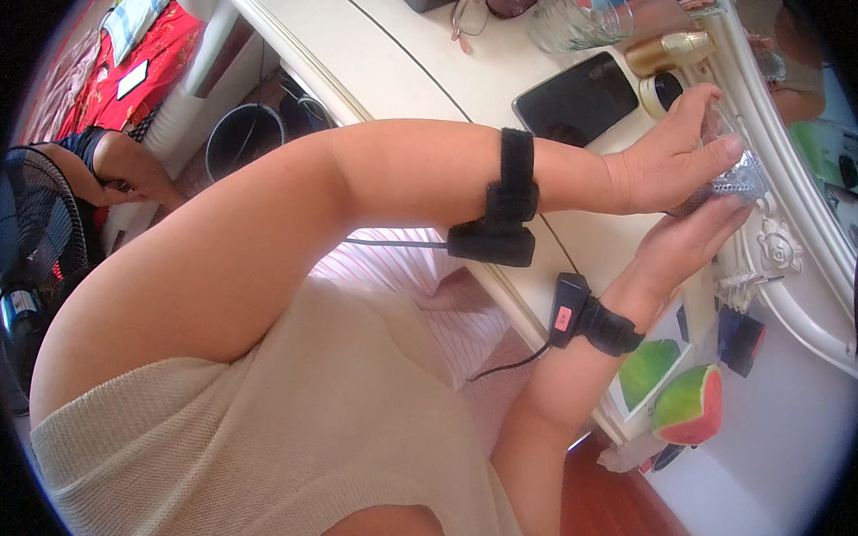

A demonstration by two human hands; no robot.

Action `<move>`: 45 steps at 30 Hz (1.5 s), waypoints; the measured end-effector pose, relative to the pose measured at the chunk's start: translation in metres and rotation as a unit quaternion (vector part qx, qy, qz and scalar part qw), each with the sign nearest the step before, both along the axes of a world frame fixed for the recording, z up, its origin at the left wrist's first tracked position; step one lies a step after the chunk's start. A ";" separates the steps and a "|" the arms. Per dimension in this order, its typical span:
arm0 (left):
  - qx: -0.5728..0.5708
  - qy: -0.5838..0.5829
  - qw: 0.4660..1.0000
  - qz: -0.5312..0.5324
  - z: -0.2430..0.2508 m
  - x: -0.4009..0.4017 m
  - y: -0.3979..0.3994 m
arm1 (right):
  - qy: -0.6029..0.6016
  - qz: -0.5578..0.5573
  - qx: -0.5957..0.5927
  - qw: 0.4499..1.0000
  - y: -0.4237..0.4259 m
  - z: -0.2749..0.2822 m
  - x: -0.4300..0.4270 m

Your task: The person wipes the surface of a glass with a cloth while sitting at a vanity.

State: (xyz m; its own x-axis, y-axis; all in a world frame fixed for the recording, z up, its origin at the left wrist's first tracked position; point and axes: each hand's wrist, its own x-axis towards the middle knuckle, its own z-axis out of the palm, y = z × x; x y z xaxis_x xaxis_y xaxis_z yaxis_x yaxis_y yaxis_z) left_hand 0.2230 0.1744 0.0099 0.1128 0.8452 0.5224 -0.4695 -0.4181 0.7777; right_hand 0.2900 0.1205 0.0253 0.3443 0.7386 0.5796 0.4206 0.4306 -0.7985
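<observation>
At the foot of the mirror, my left hand (681,153) and my right hand (703,231) close around a shiny silver and clear object (744,176). The left thumb presses on its near side, and the right fingers support it from below. The hands cover much of it, so its exact kind cannot be told. Beside my left hand, a small jar with a dark lid (660,93) and a gold bottle (670,53) are on the white dressing table (400,75). A black smartphone (578,97) lies flat behind my left wrist.
Farther back are a clear glass bowl (579,21) and eyeglasses (470,16). A white carved mirror frame (780,245) edges the table. A cut watermelon (686,404) lies low right. Cables hang from both wrist straps. At left are a bucket (245,141) and another person's bare limbs (131,162).
</observation>
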 end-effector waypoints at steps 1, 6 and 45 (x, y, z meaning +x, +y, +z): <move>0.004 0.000 1.000 0.000 0.001 -0.001 0.000 | -0.007 0.005 -0.018 1.000 -0.001 0.000 -0.002; 0.020 0.022 0.999 -0.025 0.000 0.003 -0.005 | 0.021 -0.099 0.031 0.994 0.002 -0.002 0.000; 0.005 0.005 0.997 -0.073 0.010 -0.006 -0.009 | 0.201 0.104 0.087 0.970 -0.002 0.004 0.003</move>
State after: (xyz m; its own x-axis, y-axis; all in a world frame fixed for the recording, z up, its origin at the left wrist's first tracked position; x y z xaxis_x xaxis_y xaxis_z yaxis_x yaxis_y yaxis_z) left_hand 0.2171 0.1658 0.0194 0.2401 0.8141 0.5288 -0.5175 -0.3536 0.7792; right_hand 0.2930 0.1185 0.0295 0.4228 0.7191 0.5515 -0.0198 0.6158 -0.7877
